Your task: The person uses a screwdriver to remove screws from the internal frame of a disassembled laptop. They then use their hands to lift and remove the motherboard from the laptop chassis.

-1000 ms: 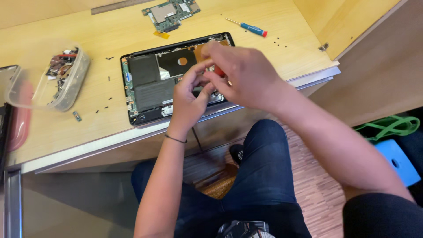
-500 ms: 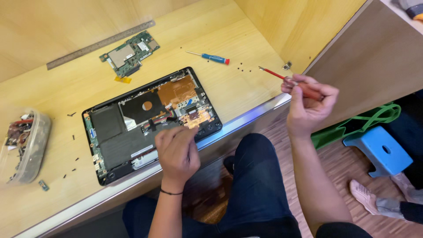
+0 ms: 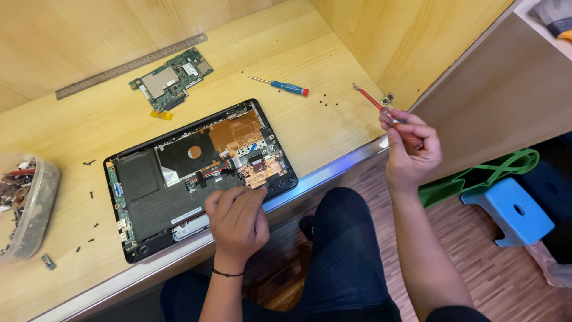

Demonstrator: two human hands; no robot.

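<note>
At the desk's (image 3: 333,134) far left, at nine o'clock, stood a clear tub (image 3: 27,211) of scrap parts, with loose screws (image 3: 90,194) scattered just beside it. A steel ruler (image 3: 131,65) lay at eleven o'clock, and near it a green circuit board (image 3: 171,79). At the centre sat the opened laptop (image 3: 199,176), its base cover off, copper shielding and black battery exposed. Your left hand (image 3: 237,219) rested at the laptop's six o'clock edge, fingers curled together and touching the parts there; whether they pinched anything could not be told. At one o'clock from the laptop lay a blue screwdriver (image 3: 285,87), with more small screws (image 3: 329,99) just to its right. At three o'clock, off the desk's edge and well apart from the laptop, your right hand (image 3: 411,152) was raised, fingers clamped on a red screwdriver (image 3: 390,116) whose tip pointed toward ten o'clock. A blue stool (image 3: 515,211) stood on the floor at far right.
</note>
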